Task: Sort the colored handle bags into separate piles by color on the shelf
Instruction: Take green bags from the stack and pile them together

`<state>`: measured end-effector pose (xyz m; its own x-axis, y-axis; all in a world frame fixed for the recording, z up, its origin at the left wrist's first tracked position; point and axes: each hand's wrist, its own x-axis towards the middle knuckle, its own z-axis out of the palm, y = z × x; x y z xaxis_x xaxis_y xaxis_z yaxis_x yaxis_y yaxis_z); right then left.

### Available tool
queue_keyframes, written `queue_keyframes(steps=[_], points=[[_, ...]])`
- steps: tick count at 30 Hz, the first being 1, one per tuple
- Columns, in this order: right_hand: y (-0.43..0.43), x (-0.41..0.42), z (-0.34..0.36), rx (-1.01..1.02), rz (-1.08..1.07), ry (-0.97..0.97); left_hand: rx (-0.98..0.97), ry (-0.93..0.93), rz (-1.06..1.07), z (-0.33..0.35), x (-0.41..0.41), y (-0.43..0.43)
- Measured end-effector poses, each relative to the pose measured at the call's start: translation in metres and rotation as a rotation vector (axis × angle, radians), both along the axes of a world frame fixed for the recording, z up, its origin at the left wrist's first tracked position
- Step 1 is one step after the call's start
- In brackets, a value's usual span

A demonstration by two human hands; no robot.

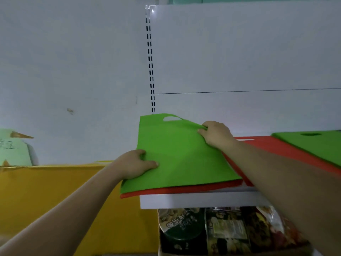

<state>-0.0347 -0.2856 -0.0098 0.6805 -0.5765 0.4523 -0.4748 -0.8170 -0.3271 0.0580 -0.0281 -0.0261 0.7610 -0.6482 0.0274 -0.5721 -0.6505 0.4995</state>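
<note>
The right hand is pinching the upper edge of the green bag just beside its handle cut-out, and the fabric is bunching into a ridge between thumb and curled fingers. The left hand is gripping the bag's left edge. Its thumb is lying flat on top and its fingers are curling out of sight underneath, so it cannot be told whether they are also catching the layer below.

The green bag is standing raised at its far edge. Its near edge is resting on a red bag, which is lying at the left end of the white shelf and overhanging the shelf's left corner. Further right, a second red bag is lying flat, with a second green bag resting across its right part. Packaged goods are sitting below the shelf.

Probable step: the green bag is being separated from the red one for transfer to the green pile on the right.

Hazards from this position:
- The red bag is overhanging the corner. If the hidden left fingers are catching it, or the two fabrics are clinging together, lifting may drag it off the shelf.
- The right pinch is holding only a thin fold, so a quick pull may slip it free.
- Carrying the limp bag low across the shelf may disturb the second red bag.
</note>
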Motion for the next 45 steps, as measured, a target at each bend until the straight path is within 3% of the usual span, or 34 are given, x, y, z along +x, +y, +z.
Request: queue_keyframes(steps=[10,18,24,27,31,34,45], points=[[0.045,-0.051,0.024,0.23,0.015,-0.706,-0.385,0.033,-0.1,0.006,-0.002,0.014],[0.068,-0.1,0.044,0.245,-0.073,-1.003,-0.68,0.259,-0.225,0.009,-0.009,0.008],[0.062,-0.174,0.042,0.212,-0.158,-0.971,-0.724,0.331,-0.414,0.018,-0.063,-0.008],[0.058,-0.226,0.041,0.132,-0.257,-0.894,-0.721,0.336,-0.516,0.021,-0.103,-0.025],[0.059,-0.31,0.037,0.231,-0.297,-0.798,-0.692,0.339,-0.64,0.018,-0.167,-0.057],[0.063,-0.382,0.031,0.184,-0.428,-0.696,-0.656,0.302,-0.749,0.015,-0.225,-0.082],[0.096,-0.617,0.008,0.089,-0.769,-0.681,-0.605,0.333,-0.991,-0.006,-0.431,-0.138]])
